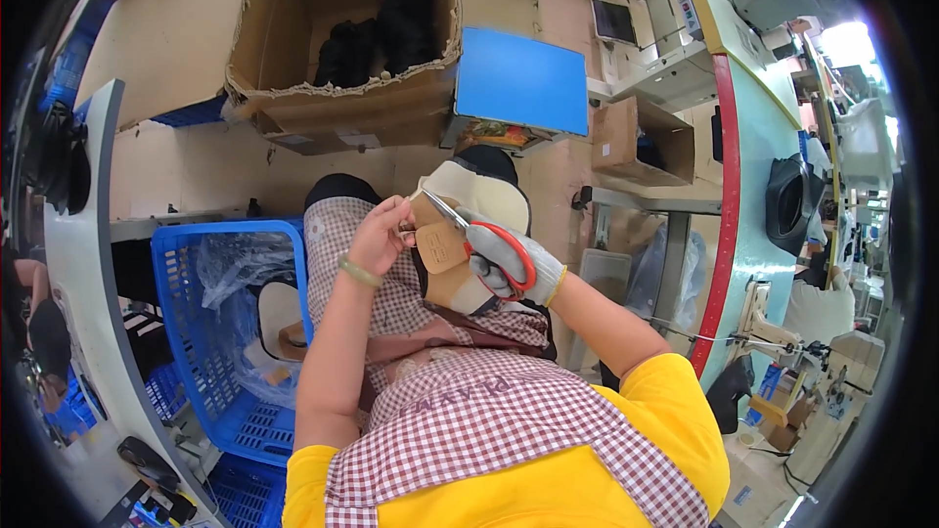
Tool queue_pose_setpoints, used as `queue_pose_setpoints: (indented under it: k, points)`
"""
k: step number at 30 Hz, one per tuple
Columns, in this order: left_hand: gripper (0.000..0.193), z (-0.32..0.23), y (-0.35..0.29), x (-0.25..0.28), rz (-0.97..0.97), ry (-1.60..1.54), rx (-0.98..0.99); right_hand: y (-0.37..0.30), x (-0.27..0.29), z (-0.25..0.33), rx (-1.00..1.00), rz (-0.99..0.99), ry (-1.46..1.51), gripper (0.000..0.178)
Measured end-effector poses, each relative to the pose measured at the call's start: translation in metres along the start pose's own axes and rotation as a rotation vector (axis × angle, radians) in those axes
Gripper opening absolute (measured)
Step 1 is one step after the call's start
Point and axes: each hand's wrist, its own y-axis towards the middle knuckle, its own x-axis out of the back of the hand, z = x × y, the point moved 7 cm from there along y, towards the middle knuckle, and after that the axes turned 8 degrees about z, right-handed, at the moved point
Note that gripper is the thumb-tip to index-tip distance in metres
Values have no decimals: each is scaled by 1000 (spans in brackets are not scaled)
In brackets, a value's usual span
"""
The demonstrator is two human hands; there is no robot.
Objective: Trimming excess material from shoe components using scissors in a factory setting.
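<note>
The left hand (380, 237) covers part of the edge of the tan flap (440, 247), whose stamped mark is too small to read. Whether cloth lies between the scissors' blades (446, 210) is unclear. Creased clear plastic (227, 267) partly hides the contents of the blue basket (180, 332). Black things (364, 47) in the cardboard box (342, 115) blur together. The bottom edge cuts off 2 garments: yellow shirt (489, 497) and checked apron (440, 440).
</note>
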Motion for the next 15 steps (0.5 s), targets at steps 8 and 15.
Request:
queue_pose_setpoints:
  k: [8,15]
  points:
    - [14,-81,-57,-47,-42,240,-457,12,-47,34,156,258,151,44]
    - [16,-71,-85,-35,-56,311,-515,16,-71,16,136,349,164,41]
